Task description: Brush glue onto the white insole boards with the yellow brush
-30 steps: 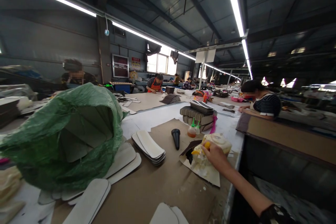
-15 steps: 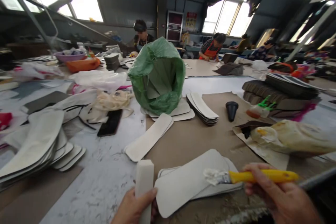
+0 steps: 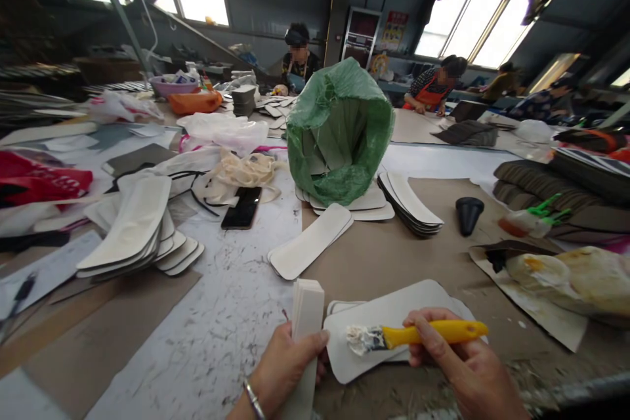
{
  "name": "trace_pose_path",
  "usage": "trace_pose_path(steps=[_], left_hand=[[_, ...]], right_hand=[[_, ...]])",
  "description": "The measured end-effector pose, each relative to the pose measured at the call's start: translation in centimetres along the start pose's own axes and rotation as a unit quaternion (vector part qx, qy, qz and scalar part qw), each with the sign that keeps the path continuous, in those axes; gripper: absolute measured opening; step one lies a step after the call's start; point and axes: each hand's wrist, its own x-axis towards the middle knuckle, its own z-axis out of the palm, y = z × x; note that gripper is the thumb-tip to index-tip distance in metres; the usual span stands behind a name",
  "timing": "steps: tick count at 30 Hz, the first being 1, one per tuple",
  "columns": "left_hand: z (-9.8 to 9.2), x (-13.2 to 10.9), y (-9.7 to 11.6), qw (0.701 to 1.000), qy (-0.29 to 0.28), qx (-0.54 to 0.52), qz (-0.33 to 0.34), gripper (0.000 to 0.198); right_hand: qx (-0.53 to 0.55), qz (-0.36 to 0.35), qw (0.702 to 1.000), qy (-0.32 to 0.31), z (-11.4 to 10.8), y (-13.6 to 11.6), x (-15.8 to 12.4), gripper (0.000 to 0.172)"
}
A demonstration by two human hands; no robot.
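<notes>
Gripping a yellow-handled brush (image 3: 418,335) in the right hand (image 3: 462,367), bristles on a grey insole piece (image 3: 388,315), left hand (image 3: 285,367) clasping an upright stack (image 3: 306,315)

Our brush and pale pieces

We see a yellow-handled brush (image 3: 418,335), bristles white with paste, lying across a flat pale piece (image 3: 388,335); a stack of pale pieces (image 3: 306,315) stands upright just left.

Green bag (image 3: 339,134) blocks ahead (left free).
</notes>
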Motion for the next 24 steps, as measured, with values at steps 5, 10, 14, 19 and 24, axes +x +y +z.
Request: trace_pose_path(steps=[5,10,14,19,24], left_hand=[[-0.1,0.1,-0.2,1.000,-0.004,0.010,0.003,0.034],[-0.2,0.3,-0.5,1.000,-0.007,0.012,-0.005,0.034],[-0.1,-0.1,-0.1,1.000,-0.007,0.023,-0.010,0.032],[0.5,-1.0,0.9,0.999,0.015,0.042,-0.009,0.025],[0.6,-0.6,0.5,0.997,0.046,0.057,0.001,0.029]], right_hand=[[0.020,0.008,1.000,-0.018,1.1,0.6,-0.2,0.029],[0.003,0.006,1.000,-0.013,0.7,0.3,-0.1,0.029],[0.010,0.003,1.000,-0.029,0.8,0.3,-0.3,0.027],[-0.070,-0.022,0.997,-0.018,-0.7,2.1,0.7,0.030],[-0.239,-0.093,0.964,0.076,-4.1,3.2,2.1,0.028]])
